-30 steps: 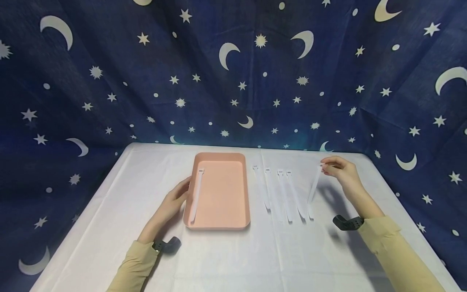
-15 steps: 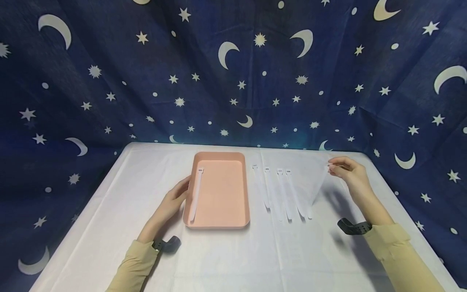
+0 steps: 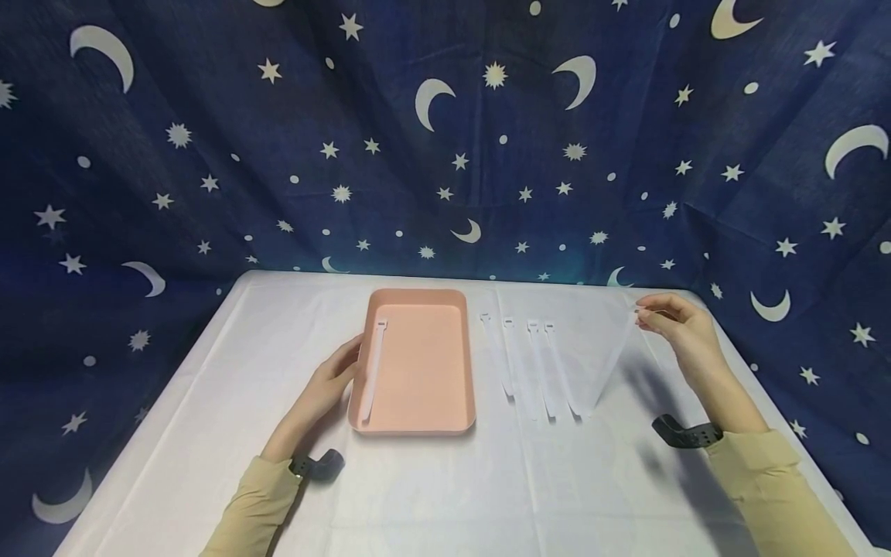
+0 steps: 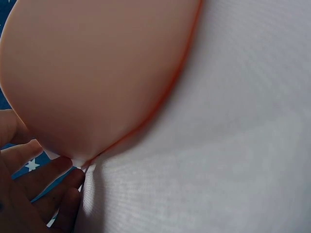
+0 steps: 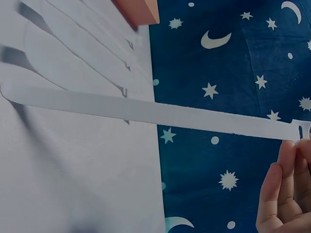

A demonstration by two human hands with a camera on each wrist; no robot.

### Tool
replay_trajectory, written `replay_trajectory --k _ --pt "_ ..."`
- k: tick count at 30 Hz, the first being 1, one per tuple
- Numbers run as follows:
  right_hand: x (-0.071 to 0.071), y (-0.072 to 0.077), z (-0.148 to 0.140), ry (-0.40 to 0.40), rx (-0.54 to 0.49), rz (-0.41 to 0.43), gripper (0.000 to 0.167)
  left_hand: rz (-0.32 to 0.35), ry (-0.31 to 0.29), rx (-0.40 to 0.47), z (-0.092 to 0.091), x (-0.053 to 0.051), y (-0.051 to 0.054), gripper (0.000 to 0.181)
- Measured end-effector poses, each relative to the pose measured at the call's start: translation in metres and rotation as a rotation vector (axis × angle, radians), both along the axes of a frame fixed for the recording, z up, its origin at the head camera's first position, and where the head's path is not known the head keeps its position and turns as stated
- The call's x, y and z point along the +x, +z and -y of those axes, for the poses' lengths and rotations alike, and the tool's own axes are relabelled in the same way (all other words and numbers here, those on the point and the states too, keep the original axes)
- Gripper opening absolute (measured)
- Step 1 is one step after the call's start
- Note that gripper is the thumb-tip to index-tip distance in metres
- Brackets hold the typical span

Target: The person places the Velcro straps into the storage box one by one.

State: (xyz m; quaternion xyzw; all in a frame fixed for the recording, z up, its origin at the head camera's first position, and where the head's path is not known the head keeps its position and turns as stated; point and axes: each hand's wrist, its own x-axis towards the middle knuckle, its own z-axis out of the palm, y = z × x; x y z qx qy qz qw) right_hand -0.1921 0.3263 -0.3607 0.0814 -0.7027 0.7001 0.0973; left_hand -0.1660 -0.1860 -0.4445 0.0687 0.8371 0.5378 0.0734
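Observation:
My right hand (image 3: 685, 336) pinches a white cable tie strap (image 5: 146, 112) by its slotted head, at the right of the table. The strap slants down to the left, its rounded tail low at the cloth; whether the tail touches, I cannot tell. Against the left side of a pink tray (image 3: 425, 371) rests my left hand (image 3: 327, 383); in the left wrist view its fingers (image 4: 51, 170) reach the tray's edge. Inside the tray, along its left wall, lies one similar strap (image 3: 373, 379). Several more straps (image 3: 562, 371) lie side by side between the tray and my right hand.
A white cloth (image 3: 431, 495) covers the table. Behind it hangs a dark blue curtain (image 3: 390, 100) with moons and stars. A black wrist camera (image 3: 685, 433) sits on my right wrist, another black camera (image 3: 320, 466) on the left.
My right hand has moved to the right with the strap's head, and the strap's tail has slid slightly left. My left hand and the tray have stayed in place.

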Motion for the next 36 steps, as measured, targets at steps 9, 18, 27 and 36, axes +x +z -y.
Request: replay_trajectory --k 9,18,27,36 --pt "0.003 0.007 0.002 0.014 -0.025 -0.03 0.02 0.003 0.0 -0.011 -0.002 0.005 0.009 0.053" --pt "0.007 0.022 0.007 -0.02 -0.03 -0.039 0.016 0.0 0.002 -0.009 0.001 -0.001 -0.002 0.053" --pt "0.006 0.034 0.02 0.046 -0.097 -0.052 0.02 -0.025 0.012 -0.012 0.009 -0.012 -0.03 0.054" --pt "0.004 0.036 0.048 0.063 -0.116 -0.016 0.015 -0.035 0.005 0.004 0.009 -0.012 -0.03 0.054"
